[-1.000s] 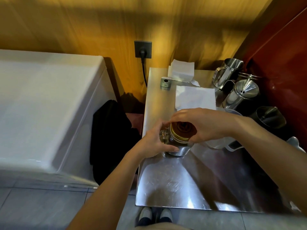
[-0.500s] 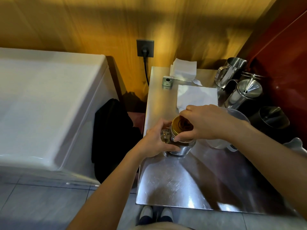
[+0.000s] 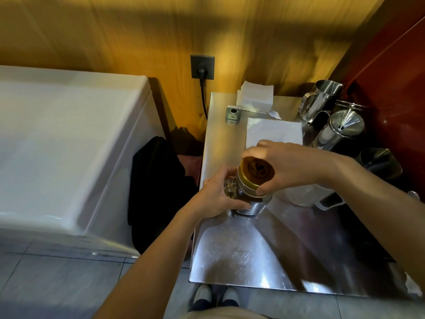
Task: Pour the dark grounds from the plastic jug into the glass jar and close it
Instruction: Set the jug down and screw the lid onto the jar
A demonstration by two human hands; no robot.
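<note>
Left hand [image 3: 215,196] wraps the jar [image 3: 249,194] on the metal table [image 3: 253,254]; right hand [image 3: 292,166] grips its gold lid [image 3: 256,172] from above. Dark stuff inside, I think, and the jug [image 3: 305,196] sits right.

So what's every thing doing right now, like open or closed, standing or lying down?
Glass jar with a handle: upright on the steel table, dark contents inside.
Round gold-rimmed lid: on the jar's mouth, tilted; sealed or not, cannot tell.
Left hand: gripping the jar's side.
Right hand: gripping the lid.
Clear plastic jug: upright behind the right hand.
Black plug: in the wall socket.
White paper sheet: lying flat.
</note>
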